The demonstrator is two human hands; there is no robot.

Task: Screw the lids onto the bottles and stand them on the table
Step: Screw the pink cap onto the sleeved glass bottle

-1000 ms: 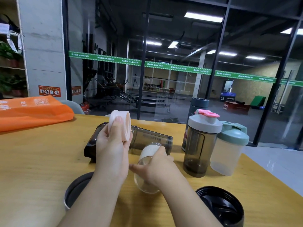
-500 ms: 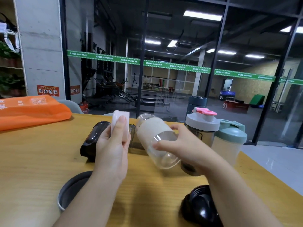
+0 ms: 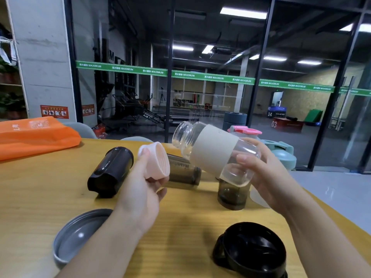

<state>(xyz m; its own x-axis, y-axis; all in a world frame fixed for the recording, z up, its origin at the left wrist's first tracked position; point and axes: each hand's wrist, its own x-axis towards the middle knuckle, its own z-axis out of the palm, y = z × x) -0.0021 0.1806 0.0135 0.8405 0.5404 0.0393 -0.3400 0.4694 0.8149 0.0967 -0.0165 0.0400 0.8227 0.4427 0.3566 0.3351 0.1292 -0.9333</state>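
Note:
My right hand [image 3: 267, 175] grips a clear glass bottle [image 3: 210, 151] with a beige sleeve, tilted in the air, its open threaded mouth pointing up and left. My left hand [image 3: 144, 185] holds the pale pink lid [image 3: 155, 161] just left of and below that mouth, threads showing toward me. Lid and bottle are apart. On the wooden table [image 3: 40, 193] lie a black bottle [image 3: 110, 171] and a smoky bottle [image 3: 183, 171], both on their sides. A grey lid [image 3: 76, 235] and a black lid [image 3: 251, 251] lie near the front edge.
A capped smoky shaker with a pink-tab lid [image 3: 232, 193] and a green-lidded shaker [image 3: 281, 155] stand at the right, a dark bottle [image 3: 234, 120] behind them. An orange bag [image 3: 36, 135] lies at the far left. The table's right edge drops to the floor.
My right hand lifted the glass bottle off the table and tipped its mouth toward the left. My left hand turned the pink lid so that its open side faces the bottle.

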